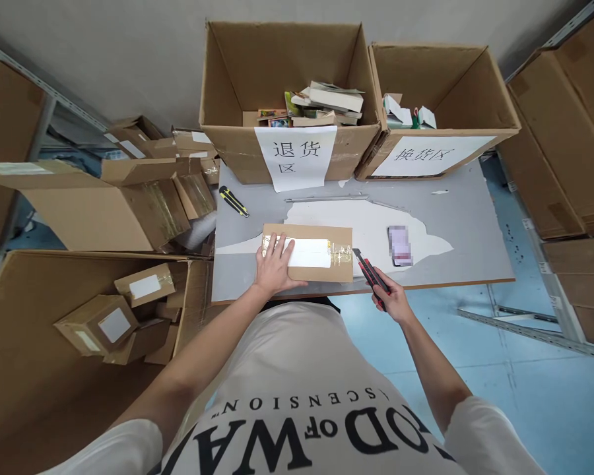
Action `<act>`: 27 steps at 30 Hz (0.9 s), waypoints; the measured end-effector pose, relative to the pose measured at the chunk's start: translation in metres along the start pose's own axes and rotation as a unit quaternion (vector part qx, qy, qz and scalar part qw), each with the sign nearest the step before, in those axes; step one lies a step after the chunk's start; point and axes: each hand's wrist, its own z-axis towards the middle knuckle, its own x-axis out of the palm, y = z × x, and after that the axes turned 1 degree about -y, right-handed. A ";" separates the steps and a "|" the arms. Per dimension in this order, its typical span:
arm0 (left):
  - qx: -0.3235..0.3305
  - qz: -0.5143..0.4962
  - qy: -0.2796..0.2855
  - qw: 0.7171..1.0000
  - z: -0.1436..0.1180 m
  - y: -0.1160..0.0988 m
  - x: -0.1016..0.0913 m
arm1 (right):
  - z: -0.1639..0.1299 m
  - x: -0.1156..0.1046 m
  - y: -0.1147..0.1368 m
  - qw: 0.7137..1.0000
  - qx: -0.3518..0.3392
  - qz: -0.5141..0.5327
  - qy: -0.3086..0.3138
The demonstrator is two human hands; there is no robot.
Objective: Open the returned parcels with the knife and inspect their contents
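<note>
A small taped cardboard box [344,270] with a white label lies flat on the grey table, close to its front edge. My left hand [274,267] rests on the box's left end, its fingers spread over the cardboard and label. In my right hand [393,300] is a red and black box cutter [373,276], with the fingers wrapped round its handle. The cutter's tip points up and left, right beside the box's right end; whether it touches cannot be told. A second box cutter [233,201], black and yellow, lies on the table at the back left.
Two labelled open cartons stand along the table's back: a larger one [232,152] with books and a smaller one [499,122] at right. A phone-like item [400,245] lies right of the box. Left stands a large carton [10,316] holding several parcels [99,323]. Shelving [564,310] flanks the right.
</note>
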 end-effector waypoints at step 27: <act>-0.034 0.003 0.104 0.994 0.002 -0.006 -0.013 | -0.061 -0.027 -0.011 0.998 0.058 0.014 0.012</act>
